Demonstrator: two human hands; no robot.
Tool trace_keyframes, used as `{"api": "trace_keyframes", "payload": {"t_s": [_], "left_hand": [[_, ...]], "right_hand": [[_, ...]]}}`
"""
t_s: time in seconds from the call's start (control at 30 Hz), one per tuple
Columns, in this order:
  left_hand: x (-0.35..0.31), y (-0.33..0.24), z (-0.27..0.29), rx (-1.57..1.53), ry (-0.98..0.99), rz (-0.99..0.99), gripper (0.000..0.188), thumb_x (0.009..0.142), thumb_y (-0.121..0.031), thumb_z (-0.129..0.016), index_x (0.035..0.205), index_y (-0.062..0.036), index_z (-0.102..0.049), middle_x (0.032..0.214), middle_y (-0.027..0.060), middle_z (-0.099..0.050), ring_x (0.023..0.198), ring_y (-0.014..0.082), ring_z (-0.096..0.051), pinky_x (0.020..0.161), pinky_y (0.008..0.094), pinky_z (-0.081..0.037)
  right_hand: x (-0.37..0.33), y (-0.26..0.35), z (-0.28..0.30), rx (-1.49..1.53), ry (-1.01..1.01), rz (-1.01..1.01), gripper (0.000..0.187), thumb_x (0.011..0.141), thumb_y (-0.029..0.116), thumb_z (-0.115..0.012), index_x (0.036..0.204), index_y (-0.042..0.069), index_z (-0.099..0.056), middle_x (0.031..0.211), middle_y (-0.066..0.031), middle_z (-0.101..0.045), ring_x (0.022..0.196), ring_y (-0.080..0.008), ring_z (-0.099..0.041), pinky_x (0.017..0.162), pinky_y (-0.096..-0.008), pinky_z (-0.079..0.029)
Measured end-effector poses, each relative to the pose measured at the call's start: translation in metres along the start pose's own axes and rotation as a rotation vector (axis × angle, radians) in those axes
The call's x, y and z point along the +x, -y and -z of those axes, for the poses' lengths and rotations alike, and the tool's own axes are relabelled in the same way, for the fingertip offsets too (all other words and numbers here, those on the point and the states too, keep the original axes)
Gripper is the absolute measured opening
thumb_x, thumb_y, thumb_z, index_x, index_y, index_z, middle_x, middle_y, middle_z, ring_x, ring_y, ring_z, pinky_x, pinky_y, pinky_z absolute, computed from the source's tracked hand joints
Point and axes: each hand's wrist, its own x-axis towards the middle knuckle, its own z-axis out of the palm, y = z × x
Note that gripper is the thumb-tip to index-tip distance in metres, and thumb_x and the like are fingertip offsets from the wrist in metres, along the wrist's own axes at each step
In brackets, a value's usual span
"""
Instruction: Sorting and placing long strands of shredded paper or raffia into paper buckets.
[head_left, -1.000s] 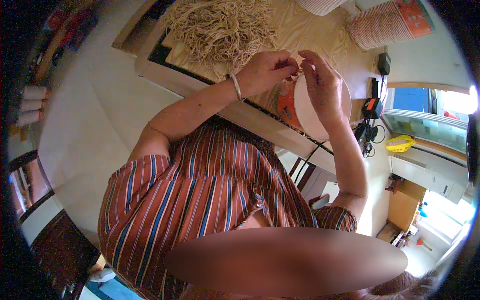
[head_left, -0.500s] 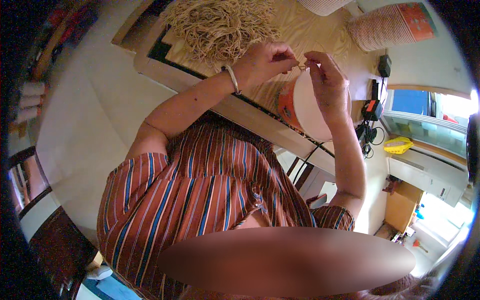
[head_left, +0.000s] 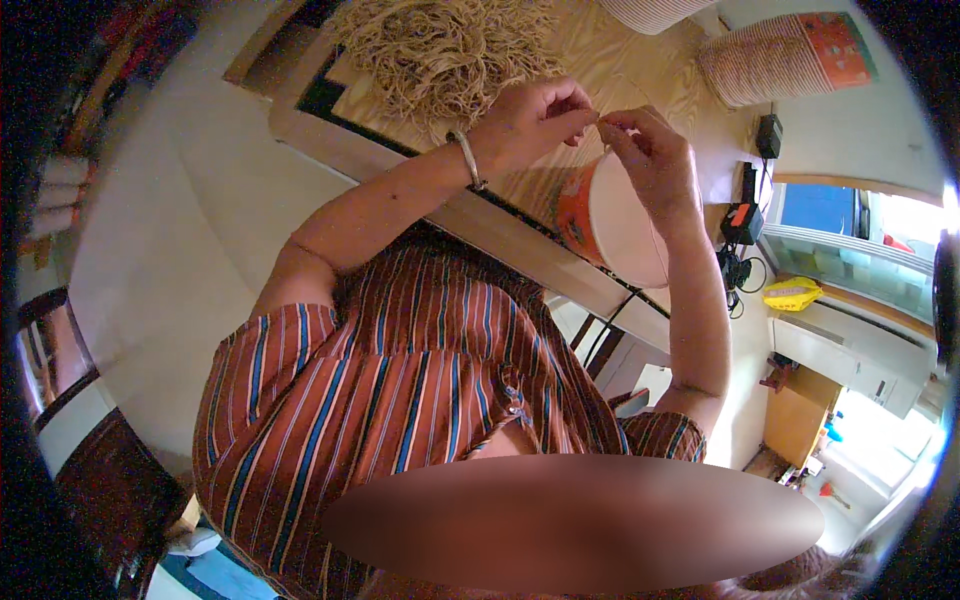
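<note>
My left hand, with a metal bangle on its wrist, and my right hand meet fingertip to fingertip above the table. Both pinch one thin tan strand between them. Right under my right hand is an orange and white paper cup, tipped on its side with its white mouth toward me, at the wooden table's near edge. The cup touches my right palm; I cannot tell whether it also rests on the table. A big loose heap of tan strands lies beyond my left hand.
A stack of ribbed paper cups lies on its side at the table's far right, and another white stack shows at the top edge. Black chargers and cables hang right of the table. A dark wooden chair stands at the left.
Both hands have risen a little and their fingertips have come closer together over the cup. The cup has stayed under my right hand.
</note>
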Motion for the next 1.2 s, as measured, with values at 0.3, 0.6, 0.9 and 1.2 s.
{"api": "trace_keyframes", "payload": {"t_s": [0.3,0.6,0.9,1.2], "left_hand": [[-0.003,0.002,-0.004,-0.052,-0.026,-0.012,0.018,0.096,-0.018,-0.062,0.099,0.0003,-0.062,0.082,0.0028,-0.065,0.074,0.0086,-0.065,0.070,0.0249,-0.056],[-0.013,0.003,-0.015,-0.223,-0.060,0.150,0.017,0.093,-0.014,-0.064,0.105,-0.0014,-0.065,0.090,0.0035,-0.068,0.081,0.0095,-0.065,0.077,0.0252,-0.055],[-0.016,0.000,-0.027,-0.284,-0.009,0.218,0.022,0.090,-0.011,-0.065,0.108,0.0006,-0.067,0.098,0.0049,-0.069,0.091,0.0123,-0.064,0.086,0.0272,-0.052],[-0.014,0.002,-0.035,-0.404,-0.048,0.285,0.018,0.085,-0.008,-0.068,0.101,0.0004,-0.068,0.091,0.0025,-0.069,0.084,0.0097,-0.063,0.078,0.0245,-0.052]], "right_hand": [[0.007,-0.008,0.005,0.048,0.187,-0.104,0.023,0.089,0.027,-0.067,0.100,0.006,-0.070,0.092,-0.0109,-0.072,0.085,-0.0225,-0.071,0.073,-0.0355,-0.054],[0.007,0.001,0.001,0.055,0.125,-0.245,0.011,0.089,0.011,-0.069,0.096,0.002,-0.068,0.090,-0.0005,-0.067,0.080,-0.0091,-0.062,0.074,-0.0235,-0.049],[0.003,-0.004,0.001,0.153,0.140,-0.241,0.008,0.090,0.009,-0.067,0.095,0.003,-0.068,0.088,-0.0002,-0.067,0.082,-0.0080,-0.062,0.074,-0.0225,-0.049],[-0.002,0.000,0.004,0.103,0.085,-0.223,0.015,0.088,0.021,-0.067,0.092,0.006,-0.069,0.086,-0.0091,-0.072,0.082,-0.0212,-0.069,0.075,-0.0339,-0.053]]}}
